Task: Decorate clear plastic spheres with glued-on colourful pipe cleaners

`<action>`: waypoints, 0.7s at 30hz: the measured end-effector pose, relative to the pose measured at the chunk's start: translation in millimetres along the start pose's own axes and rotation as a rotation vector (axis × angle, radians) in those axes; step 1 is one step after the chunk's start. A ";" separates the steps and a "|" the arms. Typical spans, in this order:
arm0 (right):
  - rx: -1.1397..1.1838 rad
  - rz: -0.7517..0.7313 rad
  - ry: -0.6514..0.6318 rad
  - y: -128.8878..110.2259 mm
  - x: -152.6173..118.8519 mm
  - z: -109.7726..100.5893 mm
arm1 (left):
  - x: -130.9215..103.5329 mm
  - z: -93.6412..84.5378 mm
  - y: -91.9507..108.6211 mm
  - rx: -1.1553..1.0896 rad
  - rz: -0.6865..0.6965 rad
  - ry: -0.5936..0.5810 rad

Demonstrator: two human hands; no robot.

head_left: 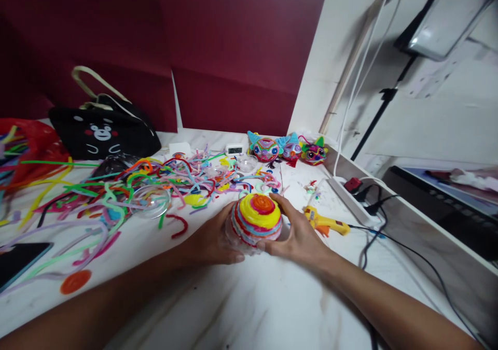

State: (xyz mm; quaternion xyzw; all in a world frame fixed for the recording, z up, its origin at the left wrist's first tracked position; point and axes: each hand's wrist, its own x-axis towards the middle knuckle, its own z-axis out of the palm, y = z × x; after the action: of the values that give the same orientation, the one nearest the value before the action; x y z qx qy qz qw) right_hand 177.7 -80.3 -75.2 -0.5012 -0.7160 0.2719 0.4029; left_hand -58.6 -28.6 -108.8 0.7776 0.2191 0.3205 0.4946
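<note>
A round dome (259, 218) wound with coloured strips, orange on top with yellow, pink, blue and red bands below, sits in a clear plastic shell near the middle of the view. From the left, my left hand (210, 238) wraps around its side, thumb low at the front. My right hand (298, 231) grips the opposite side, thumb at the lower front edge and fingers behind. The dome's underside and far side are hidden.
Tangled fuzzy strips (187, 176) and a clear half shell (151, 201) lie left and behind. A yellow glue gun (327, 221), power strip (354, 202) and cables are right. Decorated figures (266, 149), a small clock (234, 150) and a black bag (105, 132) stand behind.
</note>
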 end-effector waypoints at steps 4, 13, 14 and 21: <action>-0.007 -0.007 -0.026 3.4 0.7 1.6 | 0.9 3.2 0.3 -0.084 -0.003 0.013; 0.087 -0.005 -0.050 1.1 -2.5 1.4 | 3.0 3.4 2.8 -0.098 0.009 -0.011; 0.086 -0.001 -0.061 1.0 -2.7 1.9 | 3.0 3.5 3.1 -0.110 0.003 -0.012; 0.074 0.003 -0.092 3.4 -2.1 3.9 | 3.7 4.9 4.0 -0.157 -0.020 -0.013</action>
State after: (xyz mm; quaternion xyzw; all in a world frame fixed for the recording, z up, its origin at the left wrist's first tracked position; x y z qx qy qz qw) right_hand 176.4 -81.1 -80.6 -0.4739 -0.7225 0.3217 0.3872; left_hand -52.4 -30.9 -105.6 0.7363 0.1976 0.3265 0.5588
